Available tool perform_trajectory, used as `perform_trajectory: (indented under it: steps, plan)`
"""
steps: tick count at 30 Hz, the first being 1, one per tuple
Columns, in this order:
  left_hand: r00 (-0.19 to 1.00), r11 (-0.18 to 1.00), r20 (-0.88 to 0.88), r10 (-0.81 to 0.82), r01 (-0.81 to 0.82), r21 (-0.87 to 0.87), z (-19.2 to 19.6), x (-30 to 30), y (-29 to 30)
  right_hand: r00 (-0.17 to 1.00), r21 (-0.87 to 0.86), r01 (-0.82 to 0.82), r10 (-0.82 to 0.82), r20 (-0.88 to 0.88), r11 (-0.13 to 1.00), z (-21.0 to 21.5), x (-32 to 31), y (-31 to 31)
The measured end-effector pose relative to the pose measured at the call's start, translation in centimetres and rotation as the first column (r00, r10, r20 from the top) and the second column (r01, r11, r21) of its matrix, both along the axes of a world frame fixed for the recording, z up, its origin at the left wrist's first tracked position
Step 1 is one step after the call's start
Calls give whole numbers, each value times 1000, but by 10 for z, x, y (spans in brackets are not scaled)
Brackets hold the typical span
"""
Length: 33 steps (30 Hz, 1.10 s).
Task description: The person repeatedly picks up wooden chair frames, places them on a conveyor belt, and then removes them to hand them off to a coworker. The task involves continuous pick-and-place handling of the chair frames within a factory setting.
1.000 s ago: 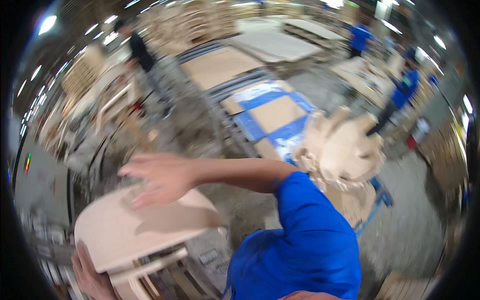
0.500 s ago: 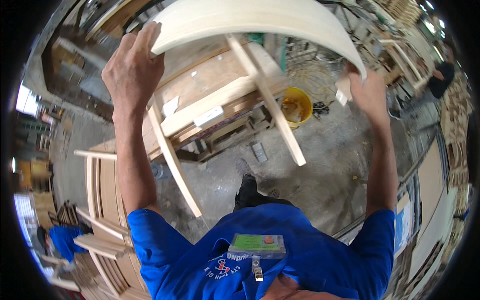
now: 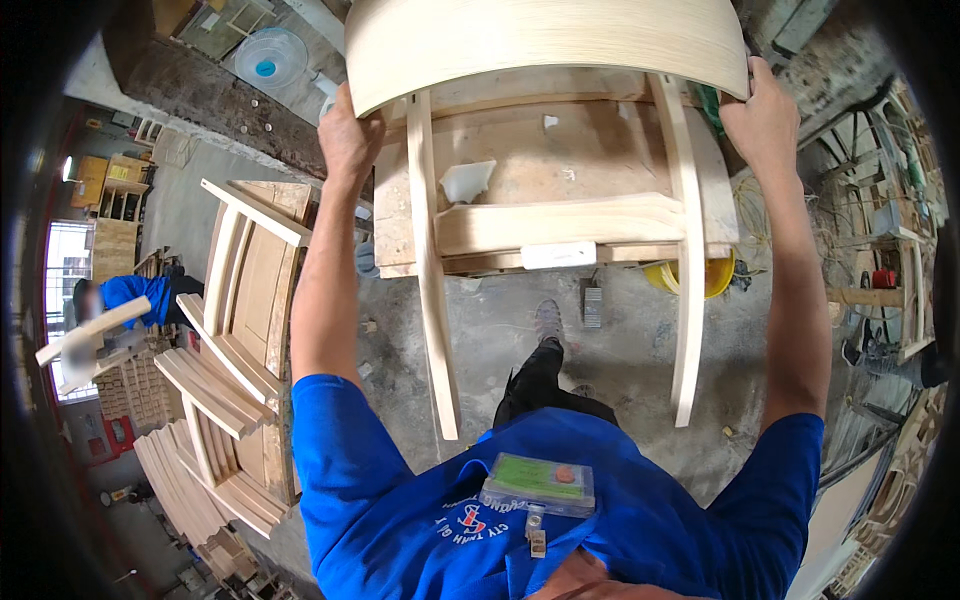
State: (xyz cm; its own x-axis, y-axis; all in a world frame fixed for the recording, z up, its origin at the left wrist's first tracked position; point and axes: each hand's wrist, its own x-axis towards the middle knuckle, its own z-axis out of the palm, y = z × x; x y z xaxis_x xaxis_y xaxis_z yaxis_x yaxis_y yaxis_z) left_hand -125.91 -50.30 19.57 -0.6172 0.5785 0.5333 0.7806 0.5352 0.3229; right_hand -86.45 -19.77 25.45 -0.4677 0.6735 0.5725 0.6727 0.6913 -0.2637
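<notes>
A pale curved wooden panel [image 3: 545, 35], shaped like a chair backrest, spans the top of the view. My left hand [image 3: 350, 135] grips its left end and my right hand [image 3: 762, 115] its right end, fingers wrapped around the edges and partly hidden behind. Below the panel lies a wooden chair frame [image 3: 560, 222] with two long legs and a crossbar, resting on a workbench [image 3: 520, 150]. The upper ends of both legs reach the panel's lower edge; whether they are joined to it I cannot tell. A small white block [image 3: 558, 255] sits by the crossbar.
On the left, a second bench [image 3: 262, 270] carries several wooden frame pieces [image 3: 210, 390]. A yellow bucket [image 3: 718, 275] stands on the floor beyond the right leg. A fan [image 3: 268, 62] is at the upper left. Another person in blue [image 3: 138, 292] works at the far left.
My view has turned, so the chair frame and bench now sit squarely before me. The panel, held in both hands, has come level above the legs.
</notes>
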Motion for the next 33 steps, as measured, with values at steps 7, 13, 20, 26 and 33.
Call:
perform_trajectory:
  steps: [7, 13, 20, 26, 33]
  plan:
    - [997, 995, -58, -47, 52, 89, -39, -49, 60, 999, -46, 23, -21, 47, 999, -49, -59, 46]
    - [999, 997, -3, -47, 47, 53, -52, -60, 81, 998, -28, 61, -60, 32, 998, -81, -80, 77]
    - [999, 999, -11, -31, 31, 20, -60, -52, 72, 1000, -76, -6, 6, -2, 997, -107, -78, 93]
    - [1000, 998, -25, -10, 11, 61, -68, -52, 78, 999, -58, -21, 23, 40, 998, -118, -85, 124]
    - [992, 993, 80, 96, -90, -80, -89, -64, 67, 993, -59, -95, 91, -76, 994, -115, -113, 124]
